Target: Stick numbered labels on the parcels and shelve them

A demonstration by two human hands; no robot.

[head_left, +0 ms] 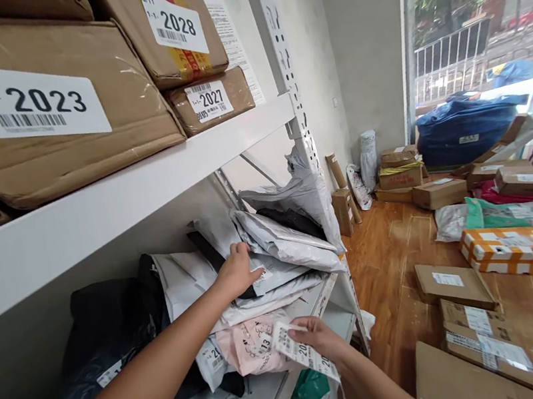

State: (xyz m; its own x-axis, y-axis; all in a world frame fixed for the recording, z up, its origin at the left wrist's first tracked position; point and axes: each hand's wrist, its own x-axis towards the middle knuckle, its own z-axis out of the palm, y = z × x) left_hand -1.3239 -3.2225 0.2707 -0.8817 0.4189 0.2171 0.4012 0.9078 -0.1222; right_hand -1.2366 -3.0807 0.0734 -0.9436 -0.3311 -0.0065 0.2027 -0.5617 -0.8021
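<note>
My left hand (238,273) reaches into the lower shelf and rests on a stack of grey and white plastic mailer bags (286,240). Its thumb is spread away from the fingers, beside a small white label on a bag. Lower and to the right, my right hand (316,338) pinches a strip of printed white labels (300,349) that hangs down below it. Behind the strip lies a pink mailer bag (246,345) with a numbered label. Dark plastic parcels (108,319) fill the left of this shelf, partly hidden by my left forearm.
Cardboard boxes labelled 2023 (36,148), 2028 and 2027 (211,104) stand on the white upper shelf (144,195). A perforated metal post (292,87) rises at its right end. Boxes (455,284), an orange-and-white parcel (510,252) and a blue sack (471,130) lie on the wooden floor.
</note>
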